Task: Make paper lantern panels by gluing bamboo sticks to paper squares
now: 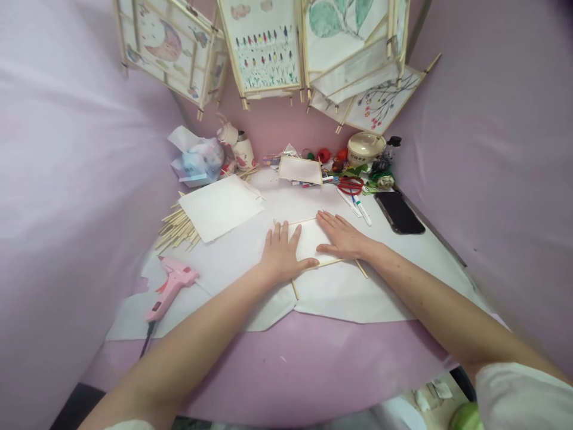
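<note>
A white paper panel framed with thin wooden sticks lies flat on the white-covered table in front of me. My left hand rests on its left side, fingers spread. My right hand lies flat over its right side, fingers stretched out and thumb pointing inward. Both palms press down and hide the two side edges. Stick ends stick out below the panel near each hand. Left of my left hand lies a pink glue gun, its cord running down off the table.
White paper sheets overlap a pile of wooden sticks at the left. A black phone, red-handled scissors, marker pens and a lidded tub are at the right. Painted paper lanterns hang above the back.
</note>
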{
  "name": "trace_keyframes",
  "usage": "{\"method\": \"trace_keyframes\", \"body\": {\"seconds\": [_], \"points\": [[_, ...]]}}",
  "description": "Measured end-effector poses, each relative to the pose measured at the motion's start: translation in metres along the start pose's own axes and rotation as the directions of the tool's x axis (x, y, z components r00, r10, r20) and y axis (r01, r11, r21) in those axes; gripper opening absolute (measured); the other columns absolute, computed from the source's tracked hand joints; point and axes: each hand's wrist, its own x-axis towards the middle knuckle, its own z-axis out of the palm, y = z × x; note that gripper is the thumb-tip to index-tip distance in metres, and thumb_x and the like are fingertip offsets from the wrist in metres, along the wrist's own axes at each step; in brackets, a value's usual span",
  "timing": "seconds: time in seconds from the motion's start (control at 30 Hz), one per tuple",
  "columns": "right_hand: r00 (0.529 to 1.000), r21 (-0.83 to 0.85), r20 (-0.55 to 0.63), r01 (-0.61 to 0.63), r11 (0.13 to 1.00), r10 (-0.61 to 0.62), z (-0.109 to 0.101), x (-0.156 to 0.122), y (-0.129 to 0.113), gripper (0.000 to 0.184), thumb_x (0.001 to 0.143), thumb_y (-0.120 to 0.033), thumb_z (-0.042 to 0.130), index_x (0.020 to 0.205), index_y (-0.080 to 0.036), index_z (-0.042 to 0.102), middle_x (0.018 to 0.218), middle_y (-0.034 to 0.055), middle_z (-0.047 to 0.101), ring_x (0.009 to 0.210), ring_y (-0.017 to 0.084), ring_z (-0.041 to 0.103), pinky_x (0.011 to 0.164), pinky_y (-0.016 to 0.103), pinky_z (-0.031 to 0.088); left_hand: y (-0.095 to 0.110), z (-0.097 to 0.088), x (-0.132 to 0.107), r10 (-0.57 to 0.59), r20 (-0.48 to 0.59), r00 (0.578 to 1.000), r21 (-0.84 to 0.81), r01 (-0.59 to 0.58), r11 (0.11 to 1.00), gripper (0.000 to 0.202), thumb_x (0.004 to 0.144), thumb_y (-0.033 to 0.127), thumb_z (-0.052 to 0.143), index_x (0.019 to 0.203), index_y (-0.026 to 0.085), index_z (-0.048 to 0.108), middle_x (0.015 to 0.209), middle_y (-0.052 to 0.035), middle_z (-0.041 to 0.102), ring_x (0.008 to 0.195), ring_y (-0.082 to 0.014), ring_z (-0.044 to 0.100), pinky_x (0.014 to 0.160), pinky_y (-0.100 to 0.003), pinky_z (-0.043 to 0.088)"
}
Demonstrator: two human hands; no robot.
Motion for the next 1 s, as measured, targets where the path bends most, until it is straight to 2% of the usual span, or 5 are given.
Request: {"method": "trace_keyframes", "body": {"seconds": [0.3,0.57,0.73,0.87,1.0], "points": [[1.0,-0.008,-0.008,-0.006,1.0,0.006,0.0,-0.001,-0.004,0.1,0.085,-0.073,0.043,0.155,-0.007,0.017,0.159,0.0235,0.023,0.149,0.032,0.016,0.118,0.054,0.022,0.0,-0.001,0.0,-0.004,-0.001,1.0,-0.021,0.004,1.0,0.109,0.073,0.086,0.044,0.154,0.016,0.026,0.162,-0.0203,0.017,0.149,-0.043,0.006,0.117,-0.06,0.01],[0.998,0.042,0.002,-0.067,0.997,0.067,-0.006,0.0,-0.006,0.086,0.09,-0.063,0.044,0.154,-0.009,0.022,0.159,0.0213,0.025,0.149,0.03,0.018,0.118,0.054,0.02,0.001,-0.005,-0.002,-0.024,0.051,0.998,-0.013,0.025,1.0,0.112,0.075,0.085,0.04,0.154,0.008,0.022,0.162,-0.0237,0.01,0.149,-0.0416,0.0,0.117,-0.062,0.008],[0.988,0.042,-0.151,-0.033,0.999,0.039,-0.019,0.005,-0.017,0.067,0.093,-0.052,0.047,0.147,-0.013,0.039,0.153,0.0178,0.039,0.142,0.03,0.033,0.115,0.052,0.026,0.0,-0.014,-0.003,-0.002,0.032,0.999,0.014,0.001,1.0,0.097,0.082,0.079,0.039,0.149,0.009,0.033,0.162,-0.0203,0.015,0.15,-0.0389,0.006,0.117,-0.063,0.007],[0.98,-0.033,-0.183,0.07,0.997,-0.075,-0.019,0.018,-0.036,0.041,0.097,-0.031,0.042,0.133,-0.017,0.056,0.133,0.0131,0.058,0.123,0.027,0.049,0.108,0.046,0.034,0.006,-0.017,0.003,0.069,-0.101,0.992,0.044,-0.065,0.997,0.063,0.094,0.055,0.041,0.142,0.015,0.043,0.157,-0.015,0.035,0.146,-0.031,0.026,0.116,-0.053,0.02],[0.984,-0.068,-0.148,0.088,0.994,-0.097,-0.011,0.026,-0.047,0.04,0.096,-0.024,0.041,0.132,-0.016,0.055,0.127,0.011,0.061,0.118,0.024,0.051,0.106,0.041,0.034,0.012,-0.012,0.012,0.127,-0.116,0.985,0.057,-0.121,0.991,0.039,0.096,0.028,0.038,0.131,0.017,0.05,0.14,-0.0105,0.055,0.131,-0.0223,0.047,0.107,-0.04,0.035]]}}
